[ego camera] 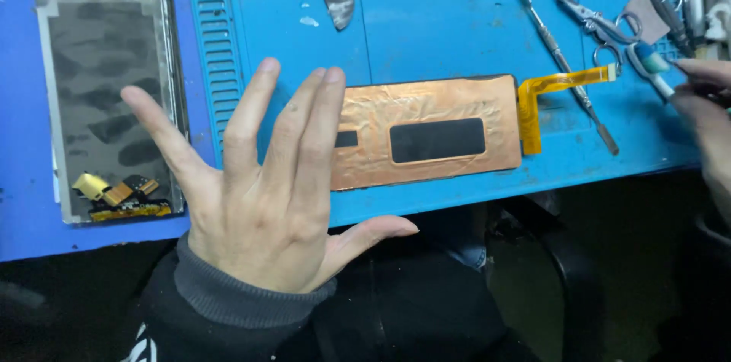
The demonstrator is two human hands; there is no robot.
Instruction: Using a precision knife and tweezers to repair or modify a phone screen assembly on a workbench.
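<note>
Head view: left hand (263, 194) spread flat, fingers released, holding nothing, its fingertips overlapping the left end of the copper-backed phone screen (426, 132) lying on the blue mat (457, 35). Right hand (704, 107) at the frame's edge grips a small brush (653, 65). Metal spudger (563, 65) lies just beside the orange flex cable (552, 92).
</note>
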